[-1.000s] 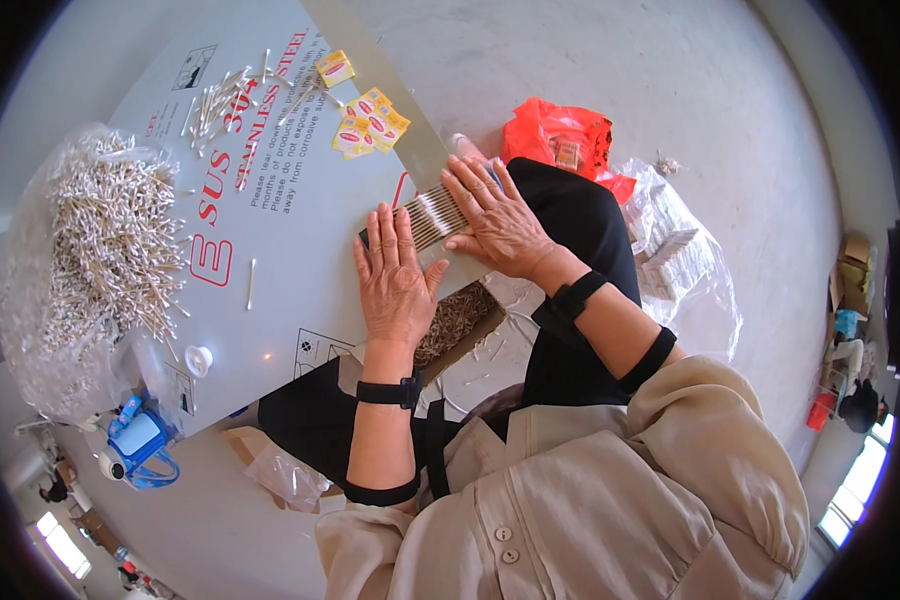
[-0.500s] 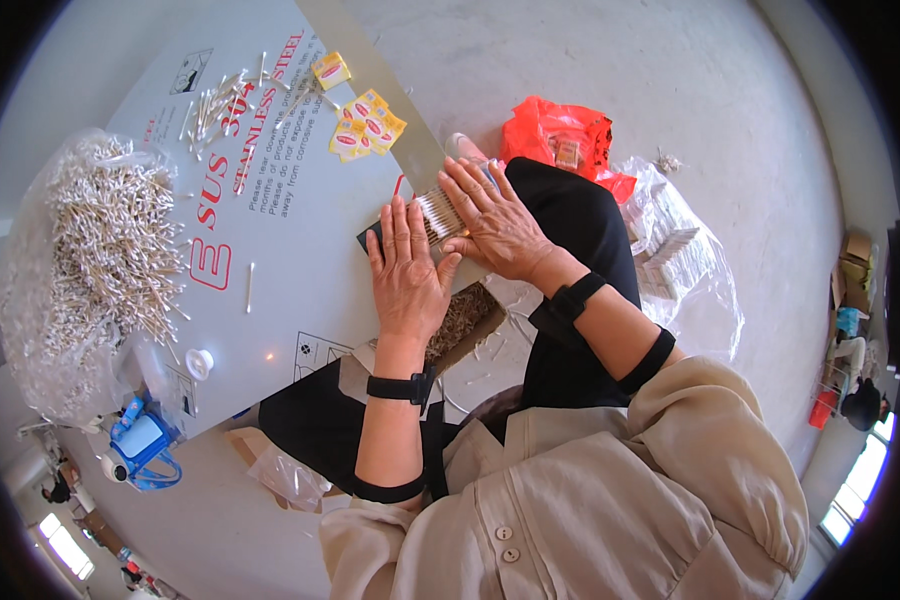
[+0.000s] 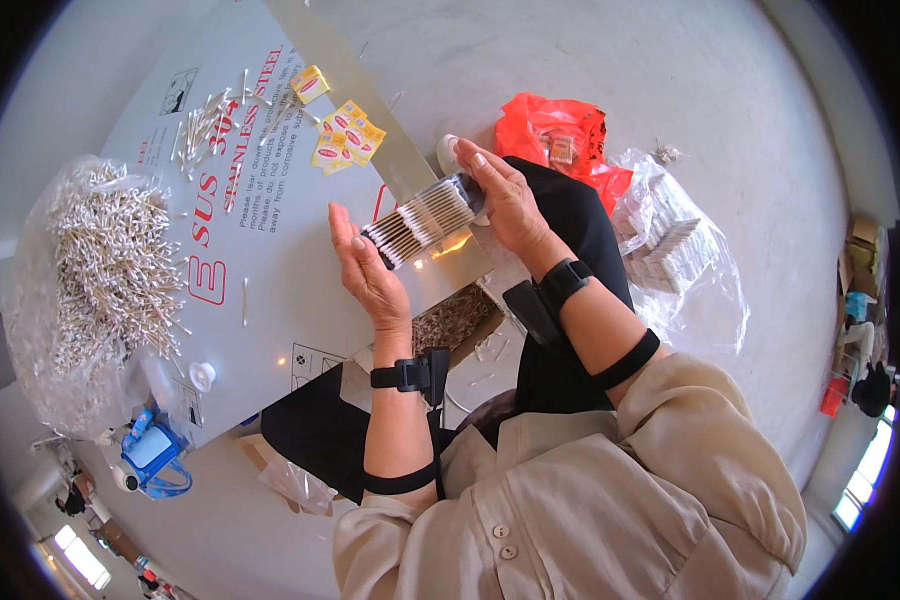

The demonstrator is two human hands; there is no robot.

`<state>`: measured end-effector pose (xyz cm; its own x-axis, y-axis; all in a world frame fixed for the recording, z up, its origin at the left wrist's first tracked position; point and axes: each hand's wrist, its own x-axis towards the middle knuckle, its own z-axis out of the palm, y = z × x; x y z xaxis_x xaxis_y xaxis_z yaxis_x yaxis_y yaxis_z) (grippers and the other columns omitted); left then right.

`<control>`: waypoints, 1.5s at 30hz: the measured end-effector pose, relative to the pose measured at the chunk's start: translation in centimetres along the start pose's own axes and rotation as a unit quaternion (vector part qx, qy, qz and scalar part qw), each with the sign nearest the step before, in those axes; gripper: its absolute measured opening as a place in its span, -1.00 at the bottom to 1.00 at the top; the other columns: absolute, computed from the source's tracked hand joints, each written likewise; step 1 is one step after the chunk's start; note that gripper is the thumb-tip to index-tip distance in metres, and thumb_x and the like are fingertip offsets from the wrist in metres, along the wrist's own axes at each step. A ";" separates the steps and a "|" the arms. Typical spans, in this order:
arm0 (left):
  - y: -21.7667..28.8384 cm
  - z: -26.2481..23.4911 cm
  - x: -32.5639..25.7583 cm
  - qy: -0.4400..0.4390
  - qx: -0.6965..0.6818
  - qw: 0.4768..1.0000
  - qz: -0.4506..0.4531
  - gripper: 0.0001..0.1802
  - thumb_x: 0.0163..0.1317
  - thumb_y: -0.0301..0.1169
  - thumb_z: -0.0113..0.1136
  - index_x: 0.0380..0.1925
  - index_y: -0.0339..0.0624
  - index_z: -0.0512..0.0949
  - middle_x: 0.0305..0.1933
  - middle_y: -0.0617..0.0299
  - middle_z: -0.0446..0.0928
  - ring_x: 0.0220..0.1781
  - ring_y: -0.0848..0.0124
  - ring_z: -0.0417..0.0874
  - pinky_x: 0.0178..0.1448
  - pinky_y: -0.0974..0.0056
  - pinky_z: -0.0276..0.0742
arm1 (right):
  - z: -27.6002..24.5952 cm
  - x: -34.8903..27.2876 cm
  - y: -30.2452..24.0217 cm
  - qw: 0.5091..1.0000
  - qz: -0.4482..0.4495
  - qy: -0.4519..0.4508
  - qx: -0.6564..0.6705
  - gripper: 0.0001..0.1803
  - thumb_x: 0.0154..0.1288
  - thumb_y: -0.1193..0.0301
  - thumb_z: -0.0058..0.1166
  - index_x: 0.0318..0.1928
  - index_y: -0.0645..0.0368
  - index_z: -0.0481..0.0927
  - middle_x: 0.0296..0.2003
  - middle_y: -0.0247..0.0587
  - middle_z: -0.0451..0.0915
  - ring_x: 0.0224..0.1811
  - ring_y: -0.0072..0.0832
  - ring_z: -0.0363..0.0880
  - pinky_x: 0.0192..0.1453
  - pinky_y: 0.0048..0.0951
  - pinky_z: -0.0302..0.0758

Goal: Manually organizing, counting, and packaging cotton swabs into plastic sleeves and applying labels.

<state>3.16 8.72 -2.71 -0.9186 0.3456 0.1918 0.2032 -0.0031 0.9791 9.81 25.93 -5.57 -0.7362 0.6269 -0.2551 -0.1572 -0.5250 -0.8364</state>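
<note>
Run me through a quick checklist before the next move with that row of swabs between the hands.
1. Right hand holding its end of the row of swabs: ok, fingers over the dark end.
2. Left hand gripping the opposite end: cannot tell; it meets that end, but its grip is partly hidden.
3. Swabs in the row lying side by side: ok.
4. Table free of loose swabs: not ok; scattered swabs lie toward its far side.
5. Yellow packets apart from both hands: ok.
6. Open carton fully visible: not ok, the table edge hides part of it.
</note>
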 end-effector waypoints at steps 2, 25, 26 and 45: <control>0.0 0.4 0.0 0.001 -0.018 1.000 -0.002 -0.33 0.55 -0.09 -0.30 0.43 -0.41 0.06 0.50 -0.17 0.09 0.55 0.11 0.09 0.58 0.05 -0.07 | -0.3 0.0 -0.1 0.989 0.061 0.064 0.119 -0.50 0.39 0.24 0.15 0.24 0.18 0.47 0.20 -0.17 0.49 0.30 -0.32 0.39 0.38 -0.27 0.32; 0.6 2.5 -0.2 0.015 -0.008 1.000 -0.016 -0.30 0.54 -0.04 -0.31 0.41 -0.42 0.06 0.51 -0.15 0.06 0.56 0.07 0.05 0.60 0.03 -0.13 | 2.1 -1.1 1.0 0.991 0.091 0.075 0.068 -0.76 0.25 0.42 0.30 -0.13 0.30 0.71 -0.29 -0.30 0.68 -0.27 -0.55 0.60 -0.11 -0.50 0.57; 0.6 2.7 -0.2 0.019 -0.019 0.999 -0.021 -0.29 0.54 -0.03 -0.31 0.41 -0.43 0.06 0.51 -0.15 0.05 0.56 0.06 0.05 0.60 0.03 -0.13 | 2.0 -1.1 1.0 0.992 0.085 0.071 0.058 -0.76 0.25 0.42 0.29 -0.13 0.30 0.71 -0.29 -0.31 0.68 -0.27 -0.57 0.60 -0.11 -0.51 0.57; 0.5 4.3 0.5 -0.017 -0.073 0.997 -0.023 -0.32 0.51 -0.13 -0.13 0.42 -0.41 0.08 0.52 -0.05 0.06 0.54 0.15 0.12 0.58 0.08 -0.04 | 2.2 -1.6 1.2 0.996 0.048 0.077 -0.016 -0.78 0.32 0.35 0.24 -0.15 0.24 0.73 -0.28 -0.40 0.65 -0.20 -0.66 0.51 -0.05 -0.57 0.43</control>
<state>4.29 12.94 -2.44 -0.9130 0.3808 0.1465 0.1071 -0.1227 0.9867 9.36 23.02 -5.11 -0.6371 0.6561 -0.4046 -0.0671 -0.5701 -0.8188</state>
